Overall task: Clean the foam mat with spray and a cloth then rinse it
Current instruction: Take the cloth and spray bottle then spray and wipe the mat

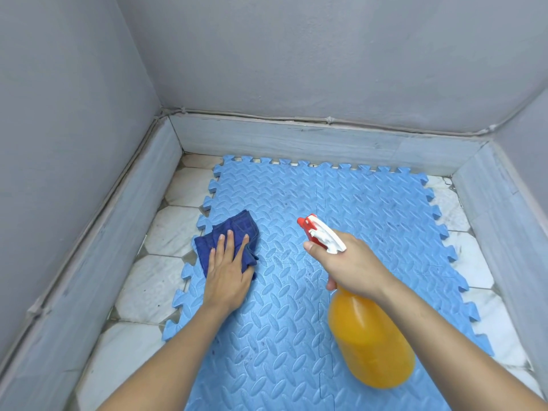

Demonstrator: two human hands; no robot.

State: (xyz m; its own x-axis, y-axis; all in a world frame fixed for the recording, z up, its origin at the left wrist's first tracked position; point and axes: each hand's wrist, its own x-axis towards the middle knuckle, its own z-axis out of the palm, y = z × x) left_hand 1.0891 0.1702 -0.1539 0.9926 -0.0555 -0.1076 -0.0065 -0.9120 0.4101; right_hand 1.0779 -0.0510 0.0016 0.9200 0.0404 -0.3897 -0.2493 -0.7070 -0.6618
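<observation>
My left hand lies flat on the dark blue cloth, fingers straight and spread a little, pressing it down onto the foam mat. The cloth is crumpled and folded over itself, and it sits near the mat's left edge, with one corner reaching out past the notched border toward the floor tiles. My palm and wrist rest partly on the bare mat just behind the cloth.

My right hand has its grip wrapped round the neck of the spray bottle, fingers curled under the white trigger head and one fingertip showing at the front by the trigger. The red nozzle points forward and to the left, over the middle of the mat. The bottle is held tilted above the mat, its round body full of orange liquid hanging down toward me, not touching the surface as far as I can tell.

The mat is light blue with a raised woven pattern and is made of interlocking pieces; seams between the pieces run across it. It lies flat on the white tiled floor in a corner, its far edge close to the low grey ledge at the foot of the grey walls. Strips of tile show along the left and right sides.
</observation>
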